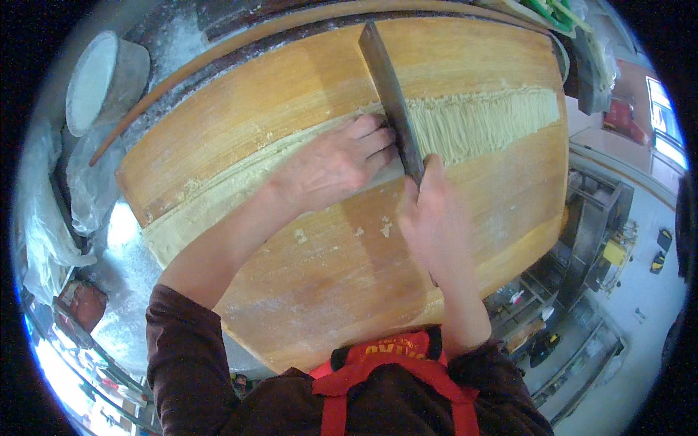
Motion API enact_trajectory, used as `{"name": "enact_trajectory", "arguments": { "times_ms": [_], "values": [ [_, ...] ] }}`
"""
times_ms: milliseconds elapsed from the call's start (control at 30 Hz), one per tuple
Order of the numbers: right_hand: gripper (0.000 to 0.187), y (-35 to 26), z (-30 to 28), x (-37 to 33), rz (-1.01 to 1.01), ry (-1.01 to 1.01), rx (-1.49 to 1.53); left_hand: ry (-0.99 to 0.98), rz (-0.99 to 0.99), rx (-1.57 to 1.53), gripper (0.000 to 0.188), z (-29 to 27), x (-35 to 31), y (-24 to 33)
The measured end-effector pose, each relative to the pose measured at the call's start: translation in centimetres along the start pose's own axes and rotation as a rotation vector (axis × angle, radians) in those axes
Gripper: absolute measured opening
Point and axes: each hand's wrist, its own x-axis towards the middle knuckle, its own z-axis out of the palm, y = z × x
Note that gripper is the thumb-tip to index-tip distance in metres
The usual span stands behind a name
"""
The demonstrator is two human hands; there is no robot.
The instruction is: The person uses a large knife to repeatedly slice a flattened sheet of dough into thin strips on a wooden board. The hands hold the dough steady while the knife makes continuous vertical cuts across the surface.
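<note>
A long folded sheet of pale dough (207, 200) runs across a wooden board (313, 298). My left hand (342, 156) presses down on it with curled fingers, the knuckles close against a long, straight-bladed knife (389, 91). My right hand (432, 207) is closed round the near end of that knife, which stands on edge across the dough. The grip hides its handle. To the right of the blade lies a row of thin cut noodles (487, 123), side by side. A few dough scraps (385, 227) are scattered nearer to me.
Along the board's far edge lies a long wooden rod (211, 62). A white tub (109, 80) stands at the far left, with clear plastic bags (51, 211) below it. Green vegetables (552, 13) sit at the far right. A metal rack (596, 225) stands beyond the right edge.
</note>
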Motion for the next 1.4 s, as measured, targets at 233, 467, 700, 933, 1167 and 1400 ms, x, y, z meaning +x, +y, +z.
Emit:
{"name": "enact_trajectory", "arguments": {
  "times_ms": [233,467,700,933,1167,1400],
  "values": [
    [0.018,0.9,-0.2,-1.6,-0.027,0.085,0.145,0.017,-0.012,0.018,0.034,-0.1,-0.2,0.0],
    [0.018,0.6,-1.2,-3.9,0.016,-0.073,0.022,-0.040,0.003,0.013,0.034,-0.5,-0.4,-0.1],
    [0.018,1.1,1.0,1.2,-0.062,0.085,0.158,0.002,-0.001,0.008,0.034,-0.4,-0.1,0.0],
    [0.018,0.7,-0.4,-3.5,-0.116,0.036,0.019,-0.026,-0.017,0.001,0.036,-0.6,-0.6,-0.1],
    [0.019,-0.1,0.1,-1.8,-0.014,-0.007,0.003,-0.023,-0.021,-0.004,0.034,-0.3,-0.6,0.0],
    [0.019,1.0,0.6,-0.4,-0.088,0.112,0.162,0.000,-0.039,-0.023,0.035,-0.5,-0.8,0.1]
  ]
}}
